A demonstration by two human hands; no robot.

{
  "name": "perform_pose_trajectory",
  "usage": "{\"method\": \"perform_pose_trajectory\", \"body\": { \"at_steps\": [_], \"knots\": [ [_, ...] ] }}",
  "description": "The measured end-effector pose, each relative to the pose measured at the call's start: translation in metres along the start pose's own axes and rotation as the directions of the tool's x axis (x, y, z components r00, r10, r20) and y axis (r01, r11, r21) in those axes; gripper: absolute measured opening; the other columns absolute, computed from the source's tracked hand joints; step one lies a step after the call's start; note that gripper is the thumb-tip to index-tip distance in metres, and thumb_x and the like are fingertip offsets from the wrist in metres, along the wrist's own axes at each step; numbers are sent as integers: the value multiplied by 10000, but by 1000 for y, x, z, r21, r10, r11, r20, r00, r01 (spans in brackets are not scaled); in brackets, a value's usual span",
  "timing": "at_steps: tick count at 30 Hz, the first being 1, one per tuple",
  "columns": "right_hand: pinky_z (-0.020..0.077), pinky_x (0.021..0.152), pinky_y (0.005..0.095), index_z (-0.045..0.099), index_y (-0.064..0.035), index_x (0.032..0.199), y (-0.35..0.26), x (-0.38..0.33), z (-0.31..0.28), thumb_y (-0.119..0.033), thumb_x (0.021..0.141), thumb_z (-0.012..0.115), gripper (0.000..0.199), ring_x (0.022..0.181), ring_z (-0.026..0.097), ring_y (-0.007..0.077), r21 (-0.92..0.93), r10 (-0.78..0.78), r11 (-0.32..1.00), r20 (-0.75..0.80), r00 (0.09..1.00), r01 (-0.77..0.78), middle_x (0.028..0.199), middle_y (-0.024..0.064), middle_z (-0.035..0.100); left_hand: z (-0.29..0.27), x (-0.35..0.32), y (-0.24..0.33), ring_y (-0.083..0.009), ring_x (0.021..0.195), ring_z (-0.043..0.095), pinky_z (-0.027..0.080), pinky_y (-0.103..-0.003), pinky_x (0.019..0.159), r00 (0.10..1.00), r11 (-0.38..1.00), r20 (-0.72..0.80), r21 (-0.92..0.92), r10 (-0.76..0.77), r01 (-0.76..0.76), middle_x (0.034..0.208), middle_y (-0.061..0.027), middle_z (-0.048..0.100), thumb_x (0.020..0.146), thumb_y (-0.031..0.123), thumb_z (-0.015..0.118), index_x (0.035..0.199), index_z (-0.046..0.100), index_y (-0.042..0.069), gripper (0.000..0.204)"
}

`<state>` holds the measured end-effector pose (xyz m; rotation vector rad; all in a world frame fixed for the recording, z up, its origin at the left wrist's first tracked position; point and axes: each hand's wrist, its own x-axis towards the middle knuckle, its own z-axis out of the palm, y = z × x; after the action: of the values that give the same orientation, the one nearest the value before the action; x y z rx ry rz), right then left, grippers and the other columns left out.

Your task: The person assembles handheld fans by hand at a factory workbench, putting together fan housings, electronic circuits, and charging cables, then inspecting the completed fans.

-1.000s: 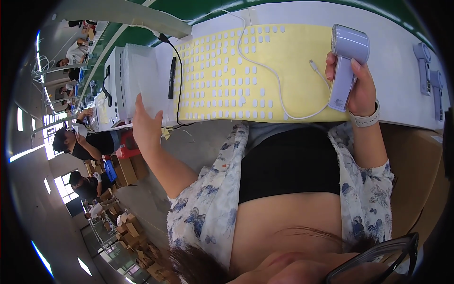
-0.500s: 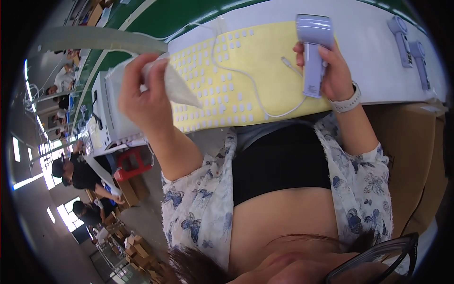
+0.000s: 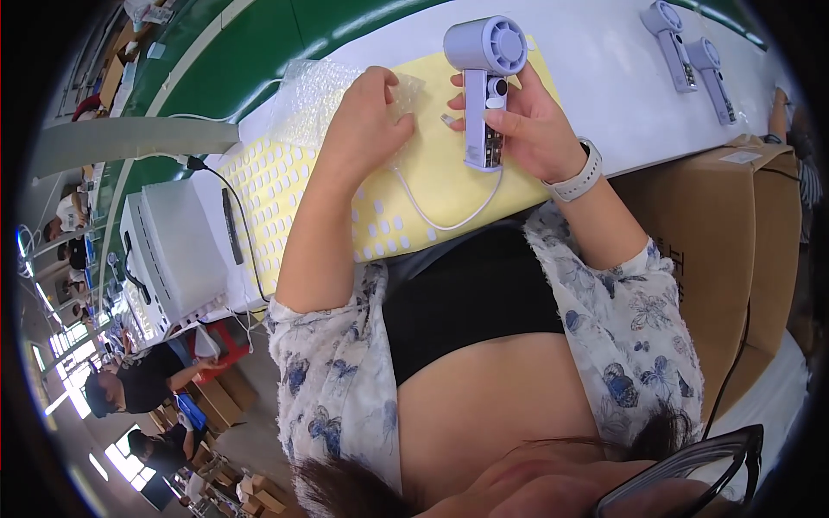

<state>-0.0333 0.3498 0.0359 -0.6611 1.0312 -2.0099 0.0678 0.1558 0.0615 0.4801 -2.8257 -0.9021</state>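
Note:
My right hand [image 3: 528,121] grips the handle of a small lilac handheld fan [image 3: 484,69], held upright above a yellow perforated mat [image 3: 285,186]. A white cable [image 3: 436,211] with a small plug end loops over the mat just left of the fan. My left hand [image 3: 367,116] pinches a clear bubble-wrap bag [image 3: 315,95] and presses it on the mat, a short way left of the fan.
Two more lilac fans [image 3: 686,47] lie on the white table [image 3: 596,60] at the upper right. A large cardboard box [image 3: 734,242] stands to my right. A white machine [image 3: 173,255] with a black cable sits at the left. Other people work at benches at the lower left.
My left hand has brought the bubble-wrap bag from the left and lowered it onto the mat beside the fan. My right hand has kept its hold on the fan.

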Motion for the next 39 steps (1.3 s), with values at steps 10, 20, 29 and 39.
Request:
{"method": "perform_pose_trajectory", "body": {
  "at_steps": [10,20,29,39],
  "knots": [
    [547,531,288,154,-123,1462,-13,-1,-3,-264,912,593,718,728,657,263,41,93,994,194,977,-103,1272,254,493,-3,7,-12,-201,729,562,461,-313,703,992,935,120,-344,-48,87,798,-75,597,887,115,562,990,553,24,138],
    [526,515,251,306,-17,1386,-10,6,1,-199,952,539,525,698,650,197,-176,370,920,90,925,-351,1079,194,616,-25,10,-19,-71,662,462,368,-217,598,943,631,304,-707,-137,320,753,26,531,916,96,526,1304,452,102,395],
    [501,539,224,442,-33,1341,-13,4,20,-172,926,599,465,685,625,117,-479,365,827,61,929,-294,975,105,637,-30,4,-10,-94,622,475,370,-234,587,1000,757,-5,-653,-10,5,697,17,524,913,80,506,1356,424,120,452],
    [482,556,216,536,-47,1266,-25,4,33,-178,912,620,387,638,590,82,-762,370,601,-1,929,-240,852,53,635,-32,-14,34,-189,662,572,406,-273,631,927,936,-140,-6,349,-353,715,-47,590,821,56,563,1263,512,115,449]
  ]
}}
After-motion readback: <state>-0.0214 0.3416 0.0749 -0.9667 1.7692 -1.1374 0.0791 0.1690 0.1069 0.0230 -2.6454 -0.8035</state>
